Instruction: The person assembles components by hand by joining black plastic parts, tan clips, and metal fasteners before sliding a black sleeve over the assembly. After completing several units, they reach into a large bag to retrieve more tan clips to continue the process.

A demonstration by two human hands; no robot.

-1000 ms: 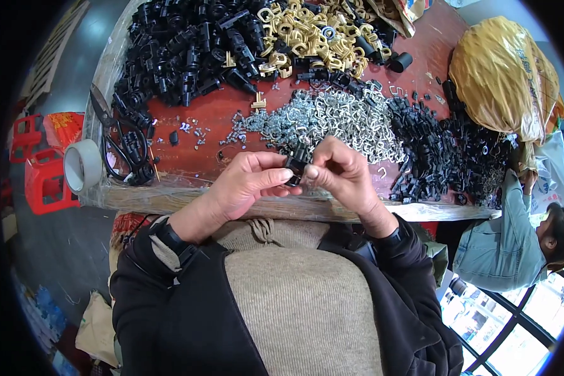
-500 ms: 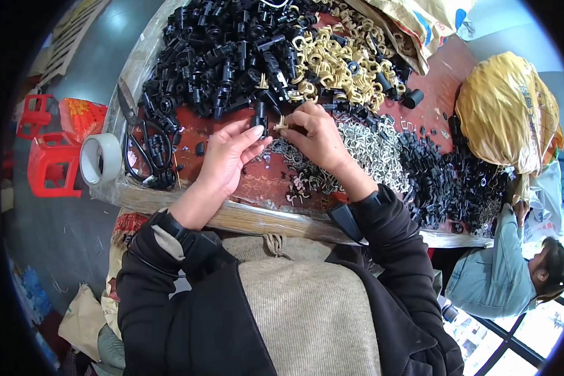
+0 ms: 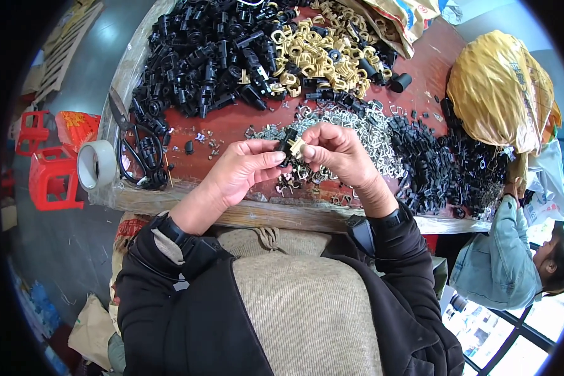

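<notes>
Between the thumb and fingers of my left hand [image 3: 241, 171] is a small black plastic fitting [image 3: 287, 141], held upright. My right hand [image 3: 343, 158] pinches a beige plastic clip [image 3: 297, 148] against the side of that fitting; the fingertips hide how far the two fit together. Both hands are over the near part of the red table [image 3: 232, 128]. Just beyond them lie a heap of black fittings [image 3: 197, 53], a pile of beige clips [image 3: 323, 53] and a spread of metal hooks [image 3: 379, 141].
Black-handled scissors [image 3: 141, 147] and a tape roll [image 3: 96, 164] are at the table's left edge. Small black parts [image 3: 429, 160] are heaped to the right, by a yellow sack [image 3: 498, 94]. Red stools [image 3: 51, 178] stand on the left. A person [image 3: 504, 266] sits at the right.
Both hands have come nearer to me and to the right. The beige clip, apart from the black fitting before, is now against it. The view has shifted slightly.
</notes>
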